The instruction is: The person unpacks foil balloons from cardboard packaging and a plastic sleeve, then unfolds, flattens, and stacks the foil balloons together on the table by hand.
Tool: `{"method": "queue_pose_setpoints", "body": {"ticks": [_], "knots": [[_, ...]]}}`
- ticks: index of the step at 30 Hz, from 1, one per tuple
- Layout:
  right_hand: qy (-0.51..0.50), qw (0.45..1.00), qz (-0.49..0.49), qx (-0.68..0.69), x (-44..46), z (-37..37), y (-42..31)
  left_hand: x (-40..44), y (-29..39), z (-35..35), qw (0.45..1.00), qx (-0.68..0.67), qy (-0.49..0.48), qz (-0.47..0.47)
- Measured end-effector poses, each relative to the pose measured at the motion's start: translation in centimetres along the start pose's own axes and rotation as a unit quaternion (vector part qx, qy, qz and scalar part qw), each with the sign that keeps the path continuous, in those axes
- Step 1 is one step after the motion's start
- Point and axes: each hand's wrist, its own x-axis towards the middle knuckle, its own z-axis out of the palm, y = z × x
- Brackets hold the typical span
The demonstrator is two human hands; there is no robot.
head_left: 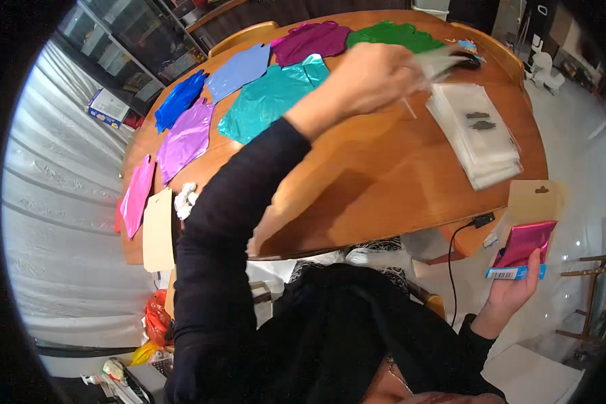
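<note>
My left hand is raised over the far right part of the table, with its fingers closed. A blurred, see-through plastic sleeve trails from those fingers. Just to the right of it lies a stack of clear plastic sleeves with dark printed marks. At the right, off the table's edge, my right hand grips a beige backing card by its lower end. On that card sits a folded, shiny pink foil piece, above a blue strip with a barcode.
Foil sheets in teal, purple, blue, maroon, green and pink spread over the wooden table. Another beige card is at the left edge. A black cable hangs down the front.
</note>
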Motion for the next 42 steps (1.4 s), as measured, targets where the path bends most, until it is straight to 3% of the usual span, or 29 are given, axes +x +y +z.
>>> {"method": "queue_pose_setpoints", "body": {"ticks": [4, 9, 12, 14, 16, 17, 19, 22, 25, 29, 34, 42], "knots": [[-0.066, 0.998, 0.021, 0.006, 0.3, 0.5, 0.9, -4.6, -0.7, -3.4, 0.995, -0.004, 0.034, -0.098], [-0.036, 0.999, 0.027, 0.029, 0.0, 1.7, 1.0, -4.8, -2.0, -1.6, 0.979, -0.136, 0.107, -0.106], [-0.021, 1.000, 0.004, 0.012, -0.3, 2.1, 1.2, -2.6, -1.8, -0.3, 0.983, -0.083, 0.134, -0.093], [-0.002, 1.000, -0.012, -0.010, -0.7, 1.8, 1.0, -0.1, -1.0, 1.2, 0.982, 0.034, 0.186, 0.001], [-0.009, 1.000, -0.017, -0.013, -0.7, 0.9, 0.6, 2.7, 0.6, 4.0, 0.974, 0.109, 0.195, 0.030], [-0.021, 1.000, -0.018, -0.015, -0.6, 0.4, 0.5, 3.8, 0.8, 5.7, 0.975, 0.105, 0.195, 0.032], [-0.042, 0.999, -0.021, -0.021, -0.3, -0.4, 0.1, 5.8, 1.0, 9.5, 0.969, 0.095, 0.177, 0.142], [-0.015, 0.999, -0.033, -0.028, -0.2, -0.6, -0.1, 7.0, 0.8, 14.9, 0.971, 0.079, 0.141, 0.174], [0.009, 0.999, -0.042, -0.032, 0.0, -1.1, -0.1, 7.0, 0.3, 18.0, 0.985, 0.024, 0.060, 0.161], [0.022, 0.999, -0.043, -0.023, 0.4, -2.2, 0.2, 7.6, -0.1, 18.9, 0.995, -0.061, -0.055, 0.064], [0.034, 0.999, -0.025, -0.015, 0.7, -1.4, 1.0, 8.6, 0.2, 18.1, 0.987, -0.140, -0.043, -0.067], [0.036, 0.999, -0.026, -0.012, 0.3, -1.6, 1.5, 8.4, 0.5, 16.0, 0.976, -0.187, -0.001, -0.111]]}}
